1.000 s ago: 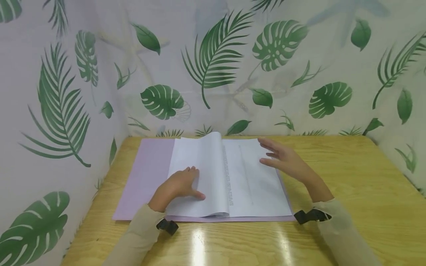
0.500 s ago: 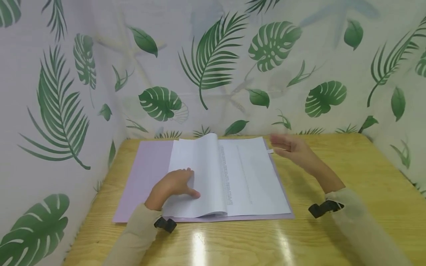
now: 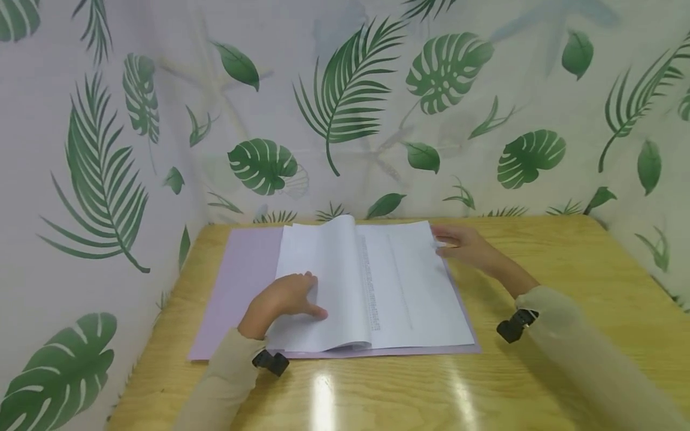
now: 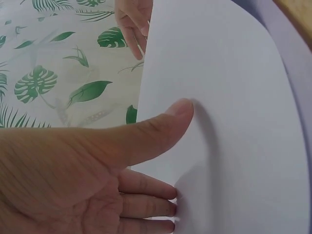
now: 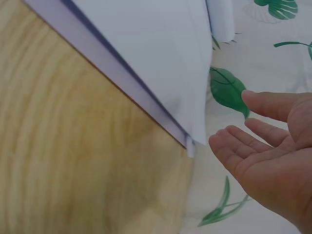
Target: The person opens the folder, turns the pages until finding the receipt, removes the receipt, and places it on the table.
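Observation:
A lilac-covered folder (image 3: 245, 263) lies spread on the table, holding a stack of white pages (image 3: 423, 293). Faint print runs down the right-hand page. My left hand (image 3: 286, 301) rests on the turned pages at left, fingers straight and thumb spread; the left wrist view has the thumb (image 4: 161, 129) over white paper. Beside the upper right corner of the pages is my right hand (image 3: 470, 246), its fingers loosely bent and holding nothing. In the right wrist view, a gap separates its fingers (image 5: 231, 146) from the page corner. A small white tab (image 5: 190, 147) sticks out there.
The folder lies on a wooden table (image 3: 566, 311), against a white cloth backdrop (image 3: 366, 197) printed with green leaves. Another cloth side (image 3: 162, 251) rises along the table's left edge. Each sleeve carries a black wrist device (image 3: 517, 325).
My right hand has left its place above the right page, swung out past the page edge, then come back slightly toward the corner. The left hand has stayed on the turned pages.

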{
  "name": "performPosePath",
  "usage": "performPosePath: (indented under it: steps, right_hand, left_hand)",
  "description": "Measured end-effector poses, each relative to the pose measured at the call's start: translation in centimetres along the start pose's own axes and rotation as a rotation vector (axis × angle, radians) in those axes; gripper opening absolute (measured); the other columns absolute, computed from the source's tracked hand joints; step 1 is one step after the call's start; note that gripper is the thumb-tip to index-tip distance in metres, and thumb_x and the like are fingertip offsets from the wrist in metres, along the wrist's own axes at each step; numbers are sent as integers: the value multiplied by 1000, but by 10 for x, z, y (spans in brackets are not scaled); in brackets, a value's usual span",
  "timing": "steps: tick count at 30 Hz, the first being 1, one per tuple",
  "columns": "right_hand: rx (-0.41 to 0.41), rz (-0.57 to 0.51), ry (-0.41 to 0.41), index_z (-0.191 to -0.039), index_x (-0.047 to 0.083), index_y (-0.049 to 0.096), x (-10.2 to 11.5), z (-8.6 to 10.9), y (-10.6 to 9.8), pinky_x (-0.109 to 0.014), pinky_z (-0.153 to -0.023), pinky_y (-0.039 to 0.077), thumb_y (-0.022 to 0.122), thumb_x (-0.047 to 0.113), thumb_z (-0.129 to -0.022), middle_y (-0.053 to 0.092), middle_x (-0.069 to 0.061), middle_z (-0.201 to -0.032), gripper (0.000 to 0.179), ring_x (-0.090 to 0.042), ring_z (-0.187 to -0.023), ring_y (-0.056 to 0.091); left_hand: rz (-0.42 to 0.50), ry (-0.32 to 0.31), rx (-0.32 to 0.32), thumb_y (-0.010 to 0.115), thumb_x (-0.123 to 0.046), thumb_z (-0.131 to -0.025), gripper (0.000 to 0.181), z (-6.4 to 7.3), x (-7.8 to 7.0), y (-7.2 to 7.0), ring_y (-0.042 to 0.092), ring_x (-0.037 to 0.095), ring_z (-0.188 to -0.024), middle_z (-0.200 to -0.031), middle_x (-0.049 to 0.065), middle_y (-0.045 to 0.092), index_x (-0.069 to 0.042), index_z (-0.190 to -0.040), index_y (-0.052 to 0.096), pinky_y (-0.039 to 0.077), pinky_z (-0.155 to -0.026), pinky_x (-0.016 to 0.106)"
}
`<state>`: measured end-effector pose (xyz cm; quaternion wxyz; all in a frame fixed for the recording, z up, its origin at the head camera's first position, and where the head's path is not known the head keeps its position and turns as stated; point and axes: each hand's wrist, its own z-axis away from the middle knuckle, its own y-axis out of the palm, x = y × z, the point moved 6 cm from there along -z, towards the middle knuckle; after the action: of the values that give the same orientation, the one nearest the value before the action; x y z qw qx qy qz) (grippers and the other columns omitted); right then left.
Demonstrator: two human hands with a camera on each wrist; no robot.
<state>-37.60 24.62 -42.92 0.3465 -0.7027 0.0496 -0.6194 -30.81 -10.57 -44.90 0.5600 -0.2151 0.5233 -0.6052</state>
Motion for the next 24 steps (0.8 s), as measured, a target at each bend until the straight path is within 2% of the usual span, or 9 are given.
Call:
performPosePath:
  steps: [3,6,11,14,24]
  right_hand:
    - [17,16,50,-155,-11,28,-10,-8,7,-51,-117,38,65,5,-98,28,-32,-162,70,-50,-149,30]
    - [28,47,88,-157,-10,22,-18,-13,13,-60,-120,30,66,7,-98,21,-31,-164,76,-50,-150,26]
    - [40,162,136,-158,-8,19,-23,-15,20,-63,-124,20,66,16,-99,17,-30,-166,79,-50,-154,16]
    - [54,215,160,-158,-10,18,-24,-14,23,-65,-124,15,65,20,-100,16,-32,-166,81,-51,-154,11]
    - [96,257,254,-159,-9,15,-26,-13,24,-65,-124,13,68,29,-98,12,-33,-166,89,-52,-154,8]
  left_hand:
    - [-17,-2,2,78,-45,-88,90,0,0,-4,34,36,-152,-162,23,36,5,-153,41,30,-125,47]
    - [-39,1,5,78,-44,-88,90,0,1,-6,35,38,-151,-161,24,36,6,-152,41,31,-125,47]
    - [-69,-4,6,78,-46,-88,89,-1,4,-5,36,38,-151,-160,25,37,6,-151,42,31,-125,47]
    - [-54,-7,6,77,-47,-88,89,-2,4,-4,35,37,-151,-161,24,37,6,-152,42,31,-125,46]
    - [-9,-10,3,77,-46,-89,90,-2,2,-1,33,36,-152,-162,23,35,6,-152,40,29,-126,46]
